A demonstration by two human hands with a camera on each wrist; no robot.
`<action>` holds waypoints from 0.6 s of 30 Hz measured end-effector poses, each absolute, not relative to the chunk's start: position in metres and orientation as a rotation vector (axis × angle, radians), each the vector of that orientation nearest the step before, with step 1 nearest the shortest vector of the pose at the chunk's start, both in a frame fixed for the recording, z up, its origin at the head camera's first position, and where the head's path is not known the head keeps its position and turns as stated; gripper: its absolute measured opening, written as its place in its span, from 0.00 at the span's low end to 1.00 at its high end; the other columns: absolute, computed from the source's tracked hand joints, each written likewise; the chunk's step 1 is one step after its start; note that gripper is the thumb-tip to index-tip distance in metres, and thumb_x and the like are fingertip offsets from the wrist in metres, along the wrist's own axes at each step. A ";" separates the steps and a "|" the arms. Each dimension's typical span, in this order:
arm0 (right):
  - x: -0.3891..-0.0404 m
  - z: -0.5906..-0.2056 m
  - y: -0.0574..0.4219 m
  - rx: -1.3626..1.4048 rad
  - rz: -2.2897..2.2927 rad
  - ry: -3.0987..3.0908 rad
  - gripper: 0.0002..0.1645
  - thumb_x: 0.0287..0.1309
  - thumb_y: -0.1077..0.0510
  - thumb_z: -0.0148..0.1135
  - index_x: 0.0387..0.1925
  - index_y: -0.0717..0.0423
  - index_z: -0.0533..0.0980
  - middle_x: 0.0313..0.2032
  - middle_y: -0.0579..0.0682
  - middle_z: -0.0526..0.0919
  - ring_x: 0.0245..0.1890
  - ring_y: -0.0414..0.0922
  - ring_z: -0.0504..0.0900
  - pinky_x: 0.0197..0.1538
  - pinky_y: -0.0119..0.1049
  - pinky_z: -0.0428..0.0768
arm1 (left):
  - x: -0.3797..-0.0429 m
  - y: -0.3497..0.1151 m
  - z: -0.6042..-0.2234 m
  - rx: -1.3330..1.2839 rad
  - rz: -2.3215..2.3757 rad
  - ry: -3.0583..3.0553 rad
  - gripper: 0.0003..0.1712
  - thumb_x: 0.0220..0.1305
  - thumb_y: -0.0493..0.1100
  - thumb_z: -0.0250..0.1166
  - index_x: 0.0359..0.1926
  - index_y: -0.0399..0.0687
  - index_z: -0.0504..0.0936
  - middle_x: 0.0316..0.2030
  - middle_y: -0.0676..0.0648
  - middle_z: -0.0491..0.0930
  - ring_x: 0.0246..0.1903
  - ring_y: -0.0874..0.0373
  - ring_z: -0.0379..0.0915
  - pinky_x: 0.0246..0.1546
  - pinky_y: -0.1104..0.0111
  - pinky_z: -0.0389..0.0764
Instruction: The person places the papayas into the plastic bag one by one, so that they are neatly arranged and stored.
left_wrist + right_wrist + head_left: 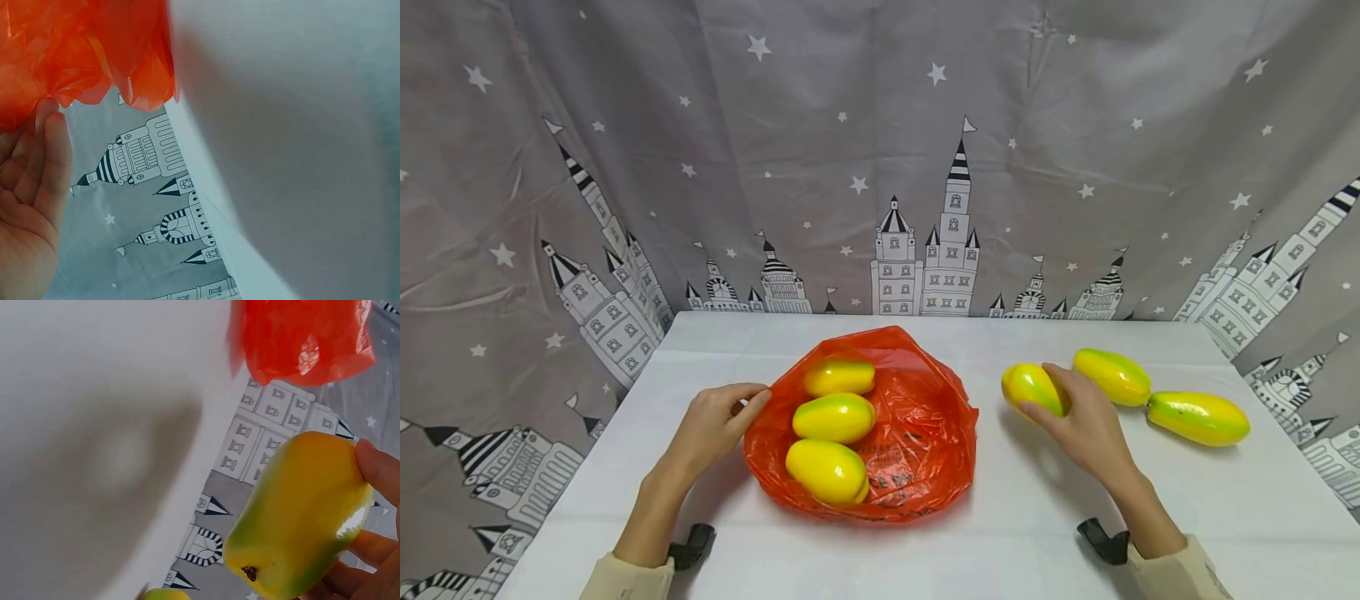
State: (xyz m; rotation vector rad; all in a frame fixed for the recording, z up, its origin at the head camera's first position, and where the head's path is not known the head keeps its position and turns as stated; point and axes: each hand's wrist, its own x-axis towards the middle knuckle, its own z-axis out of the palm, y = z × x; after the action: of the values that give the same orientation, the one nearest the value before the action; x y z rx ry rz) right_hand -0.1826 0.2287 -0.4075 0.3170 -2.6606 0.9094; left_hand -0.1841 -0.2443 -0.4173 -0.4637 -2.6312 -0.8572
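Observation:
A red plastic bag (917, 467) stands with its mouth wide apart in the middle of the white table. Glossy yellow-green papayas, among them the middle papaya (833, 417), lie along its left side. My left hand (718, 425) pinches the bag's left rim between thumb and fingertips; the left wrist view shows those fingertips at the red plastic's edge. To the right of the bag, my right hand (1086, 421) grips a papaya (300, 512) from its right side. The right wrist view shows this papaya's dark stem end, with a shadow on the tabletop.
Two more papayas lie at the right of the table, the farther papaya (1112, 377) and the nearer papaya (1198, 418), almost end to end. Behind the white table (925, 558) hangs a grey curtain (880, 108) with stars and castles.

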 end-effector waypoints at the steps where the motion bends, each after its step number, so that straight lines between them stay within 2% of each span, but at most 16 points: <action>1: -0.181 -0.407 0.228 0.326 0.911 -2.652 0.37 0.56 0.51 0.73 0.61 0.68 0.72 0.54 0.66 0.78 0.53 0.62 0.74 0.57 0.59 0.70 | -0.184 -0.244 -0.417 -0.464 -0.860 -2.632 0.10 0.67 0.39 0.64 0.43 0.39 0.87 0.37 0.43 0.86 0.31 0.54 0.80 0.34 0.60 0.84; 18: -0.164 -0.394 0.210 0.441 0.872 -2.540 0.35 0.52 0.54 0.75 0.59 0.64 0.74 0.53 0.60 0.80 0.50 0.57 0.76 0.52 0.55 0.74 | -0.185 -0.245 -0.417 -0.473 -0.866 -2.634 0.10 0.67 0.40 0.64 0.43 0.39 0.87 0.37 0.44 0.86 0.31 0.54 0.80 0.35 0.60 0.84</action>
State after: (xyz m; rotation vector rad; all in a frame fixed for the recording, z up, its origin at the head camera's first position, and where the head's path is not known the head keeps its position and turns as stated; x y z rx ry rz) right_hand -0.1644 0.2100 -0.3942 0.4407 -2.5396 0.8715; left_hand -0.1845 -0.2449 -0.4171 -0.4728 -2.6339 -0.8657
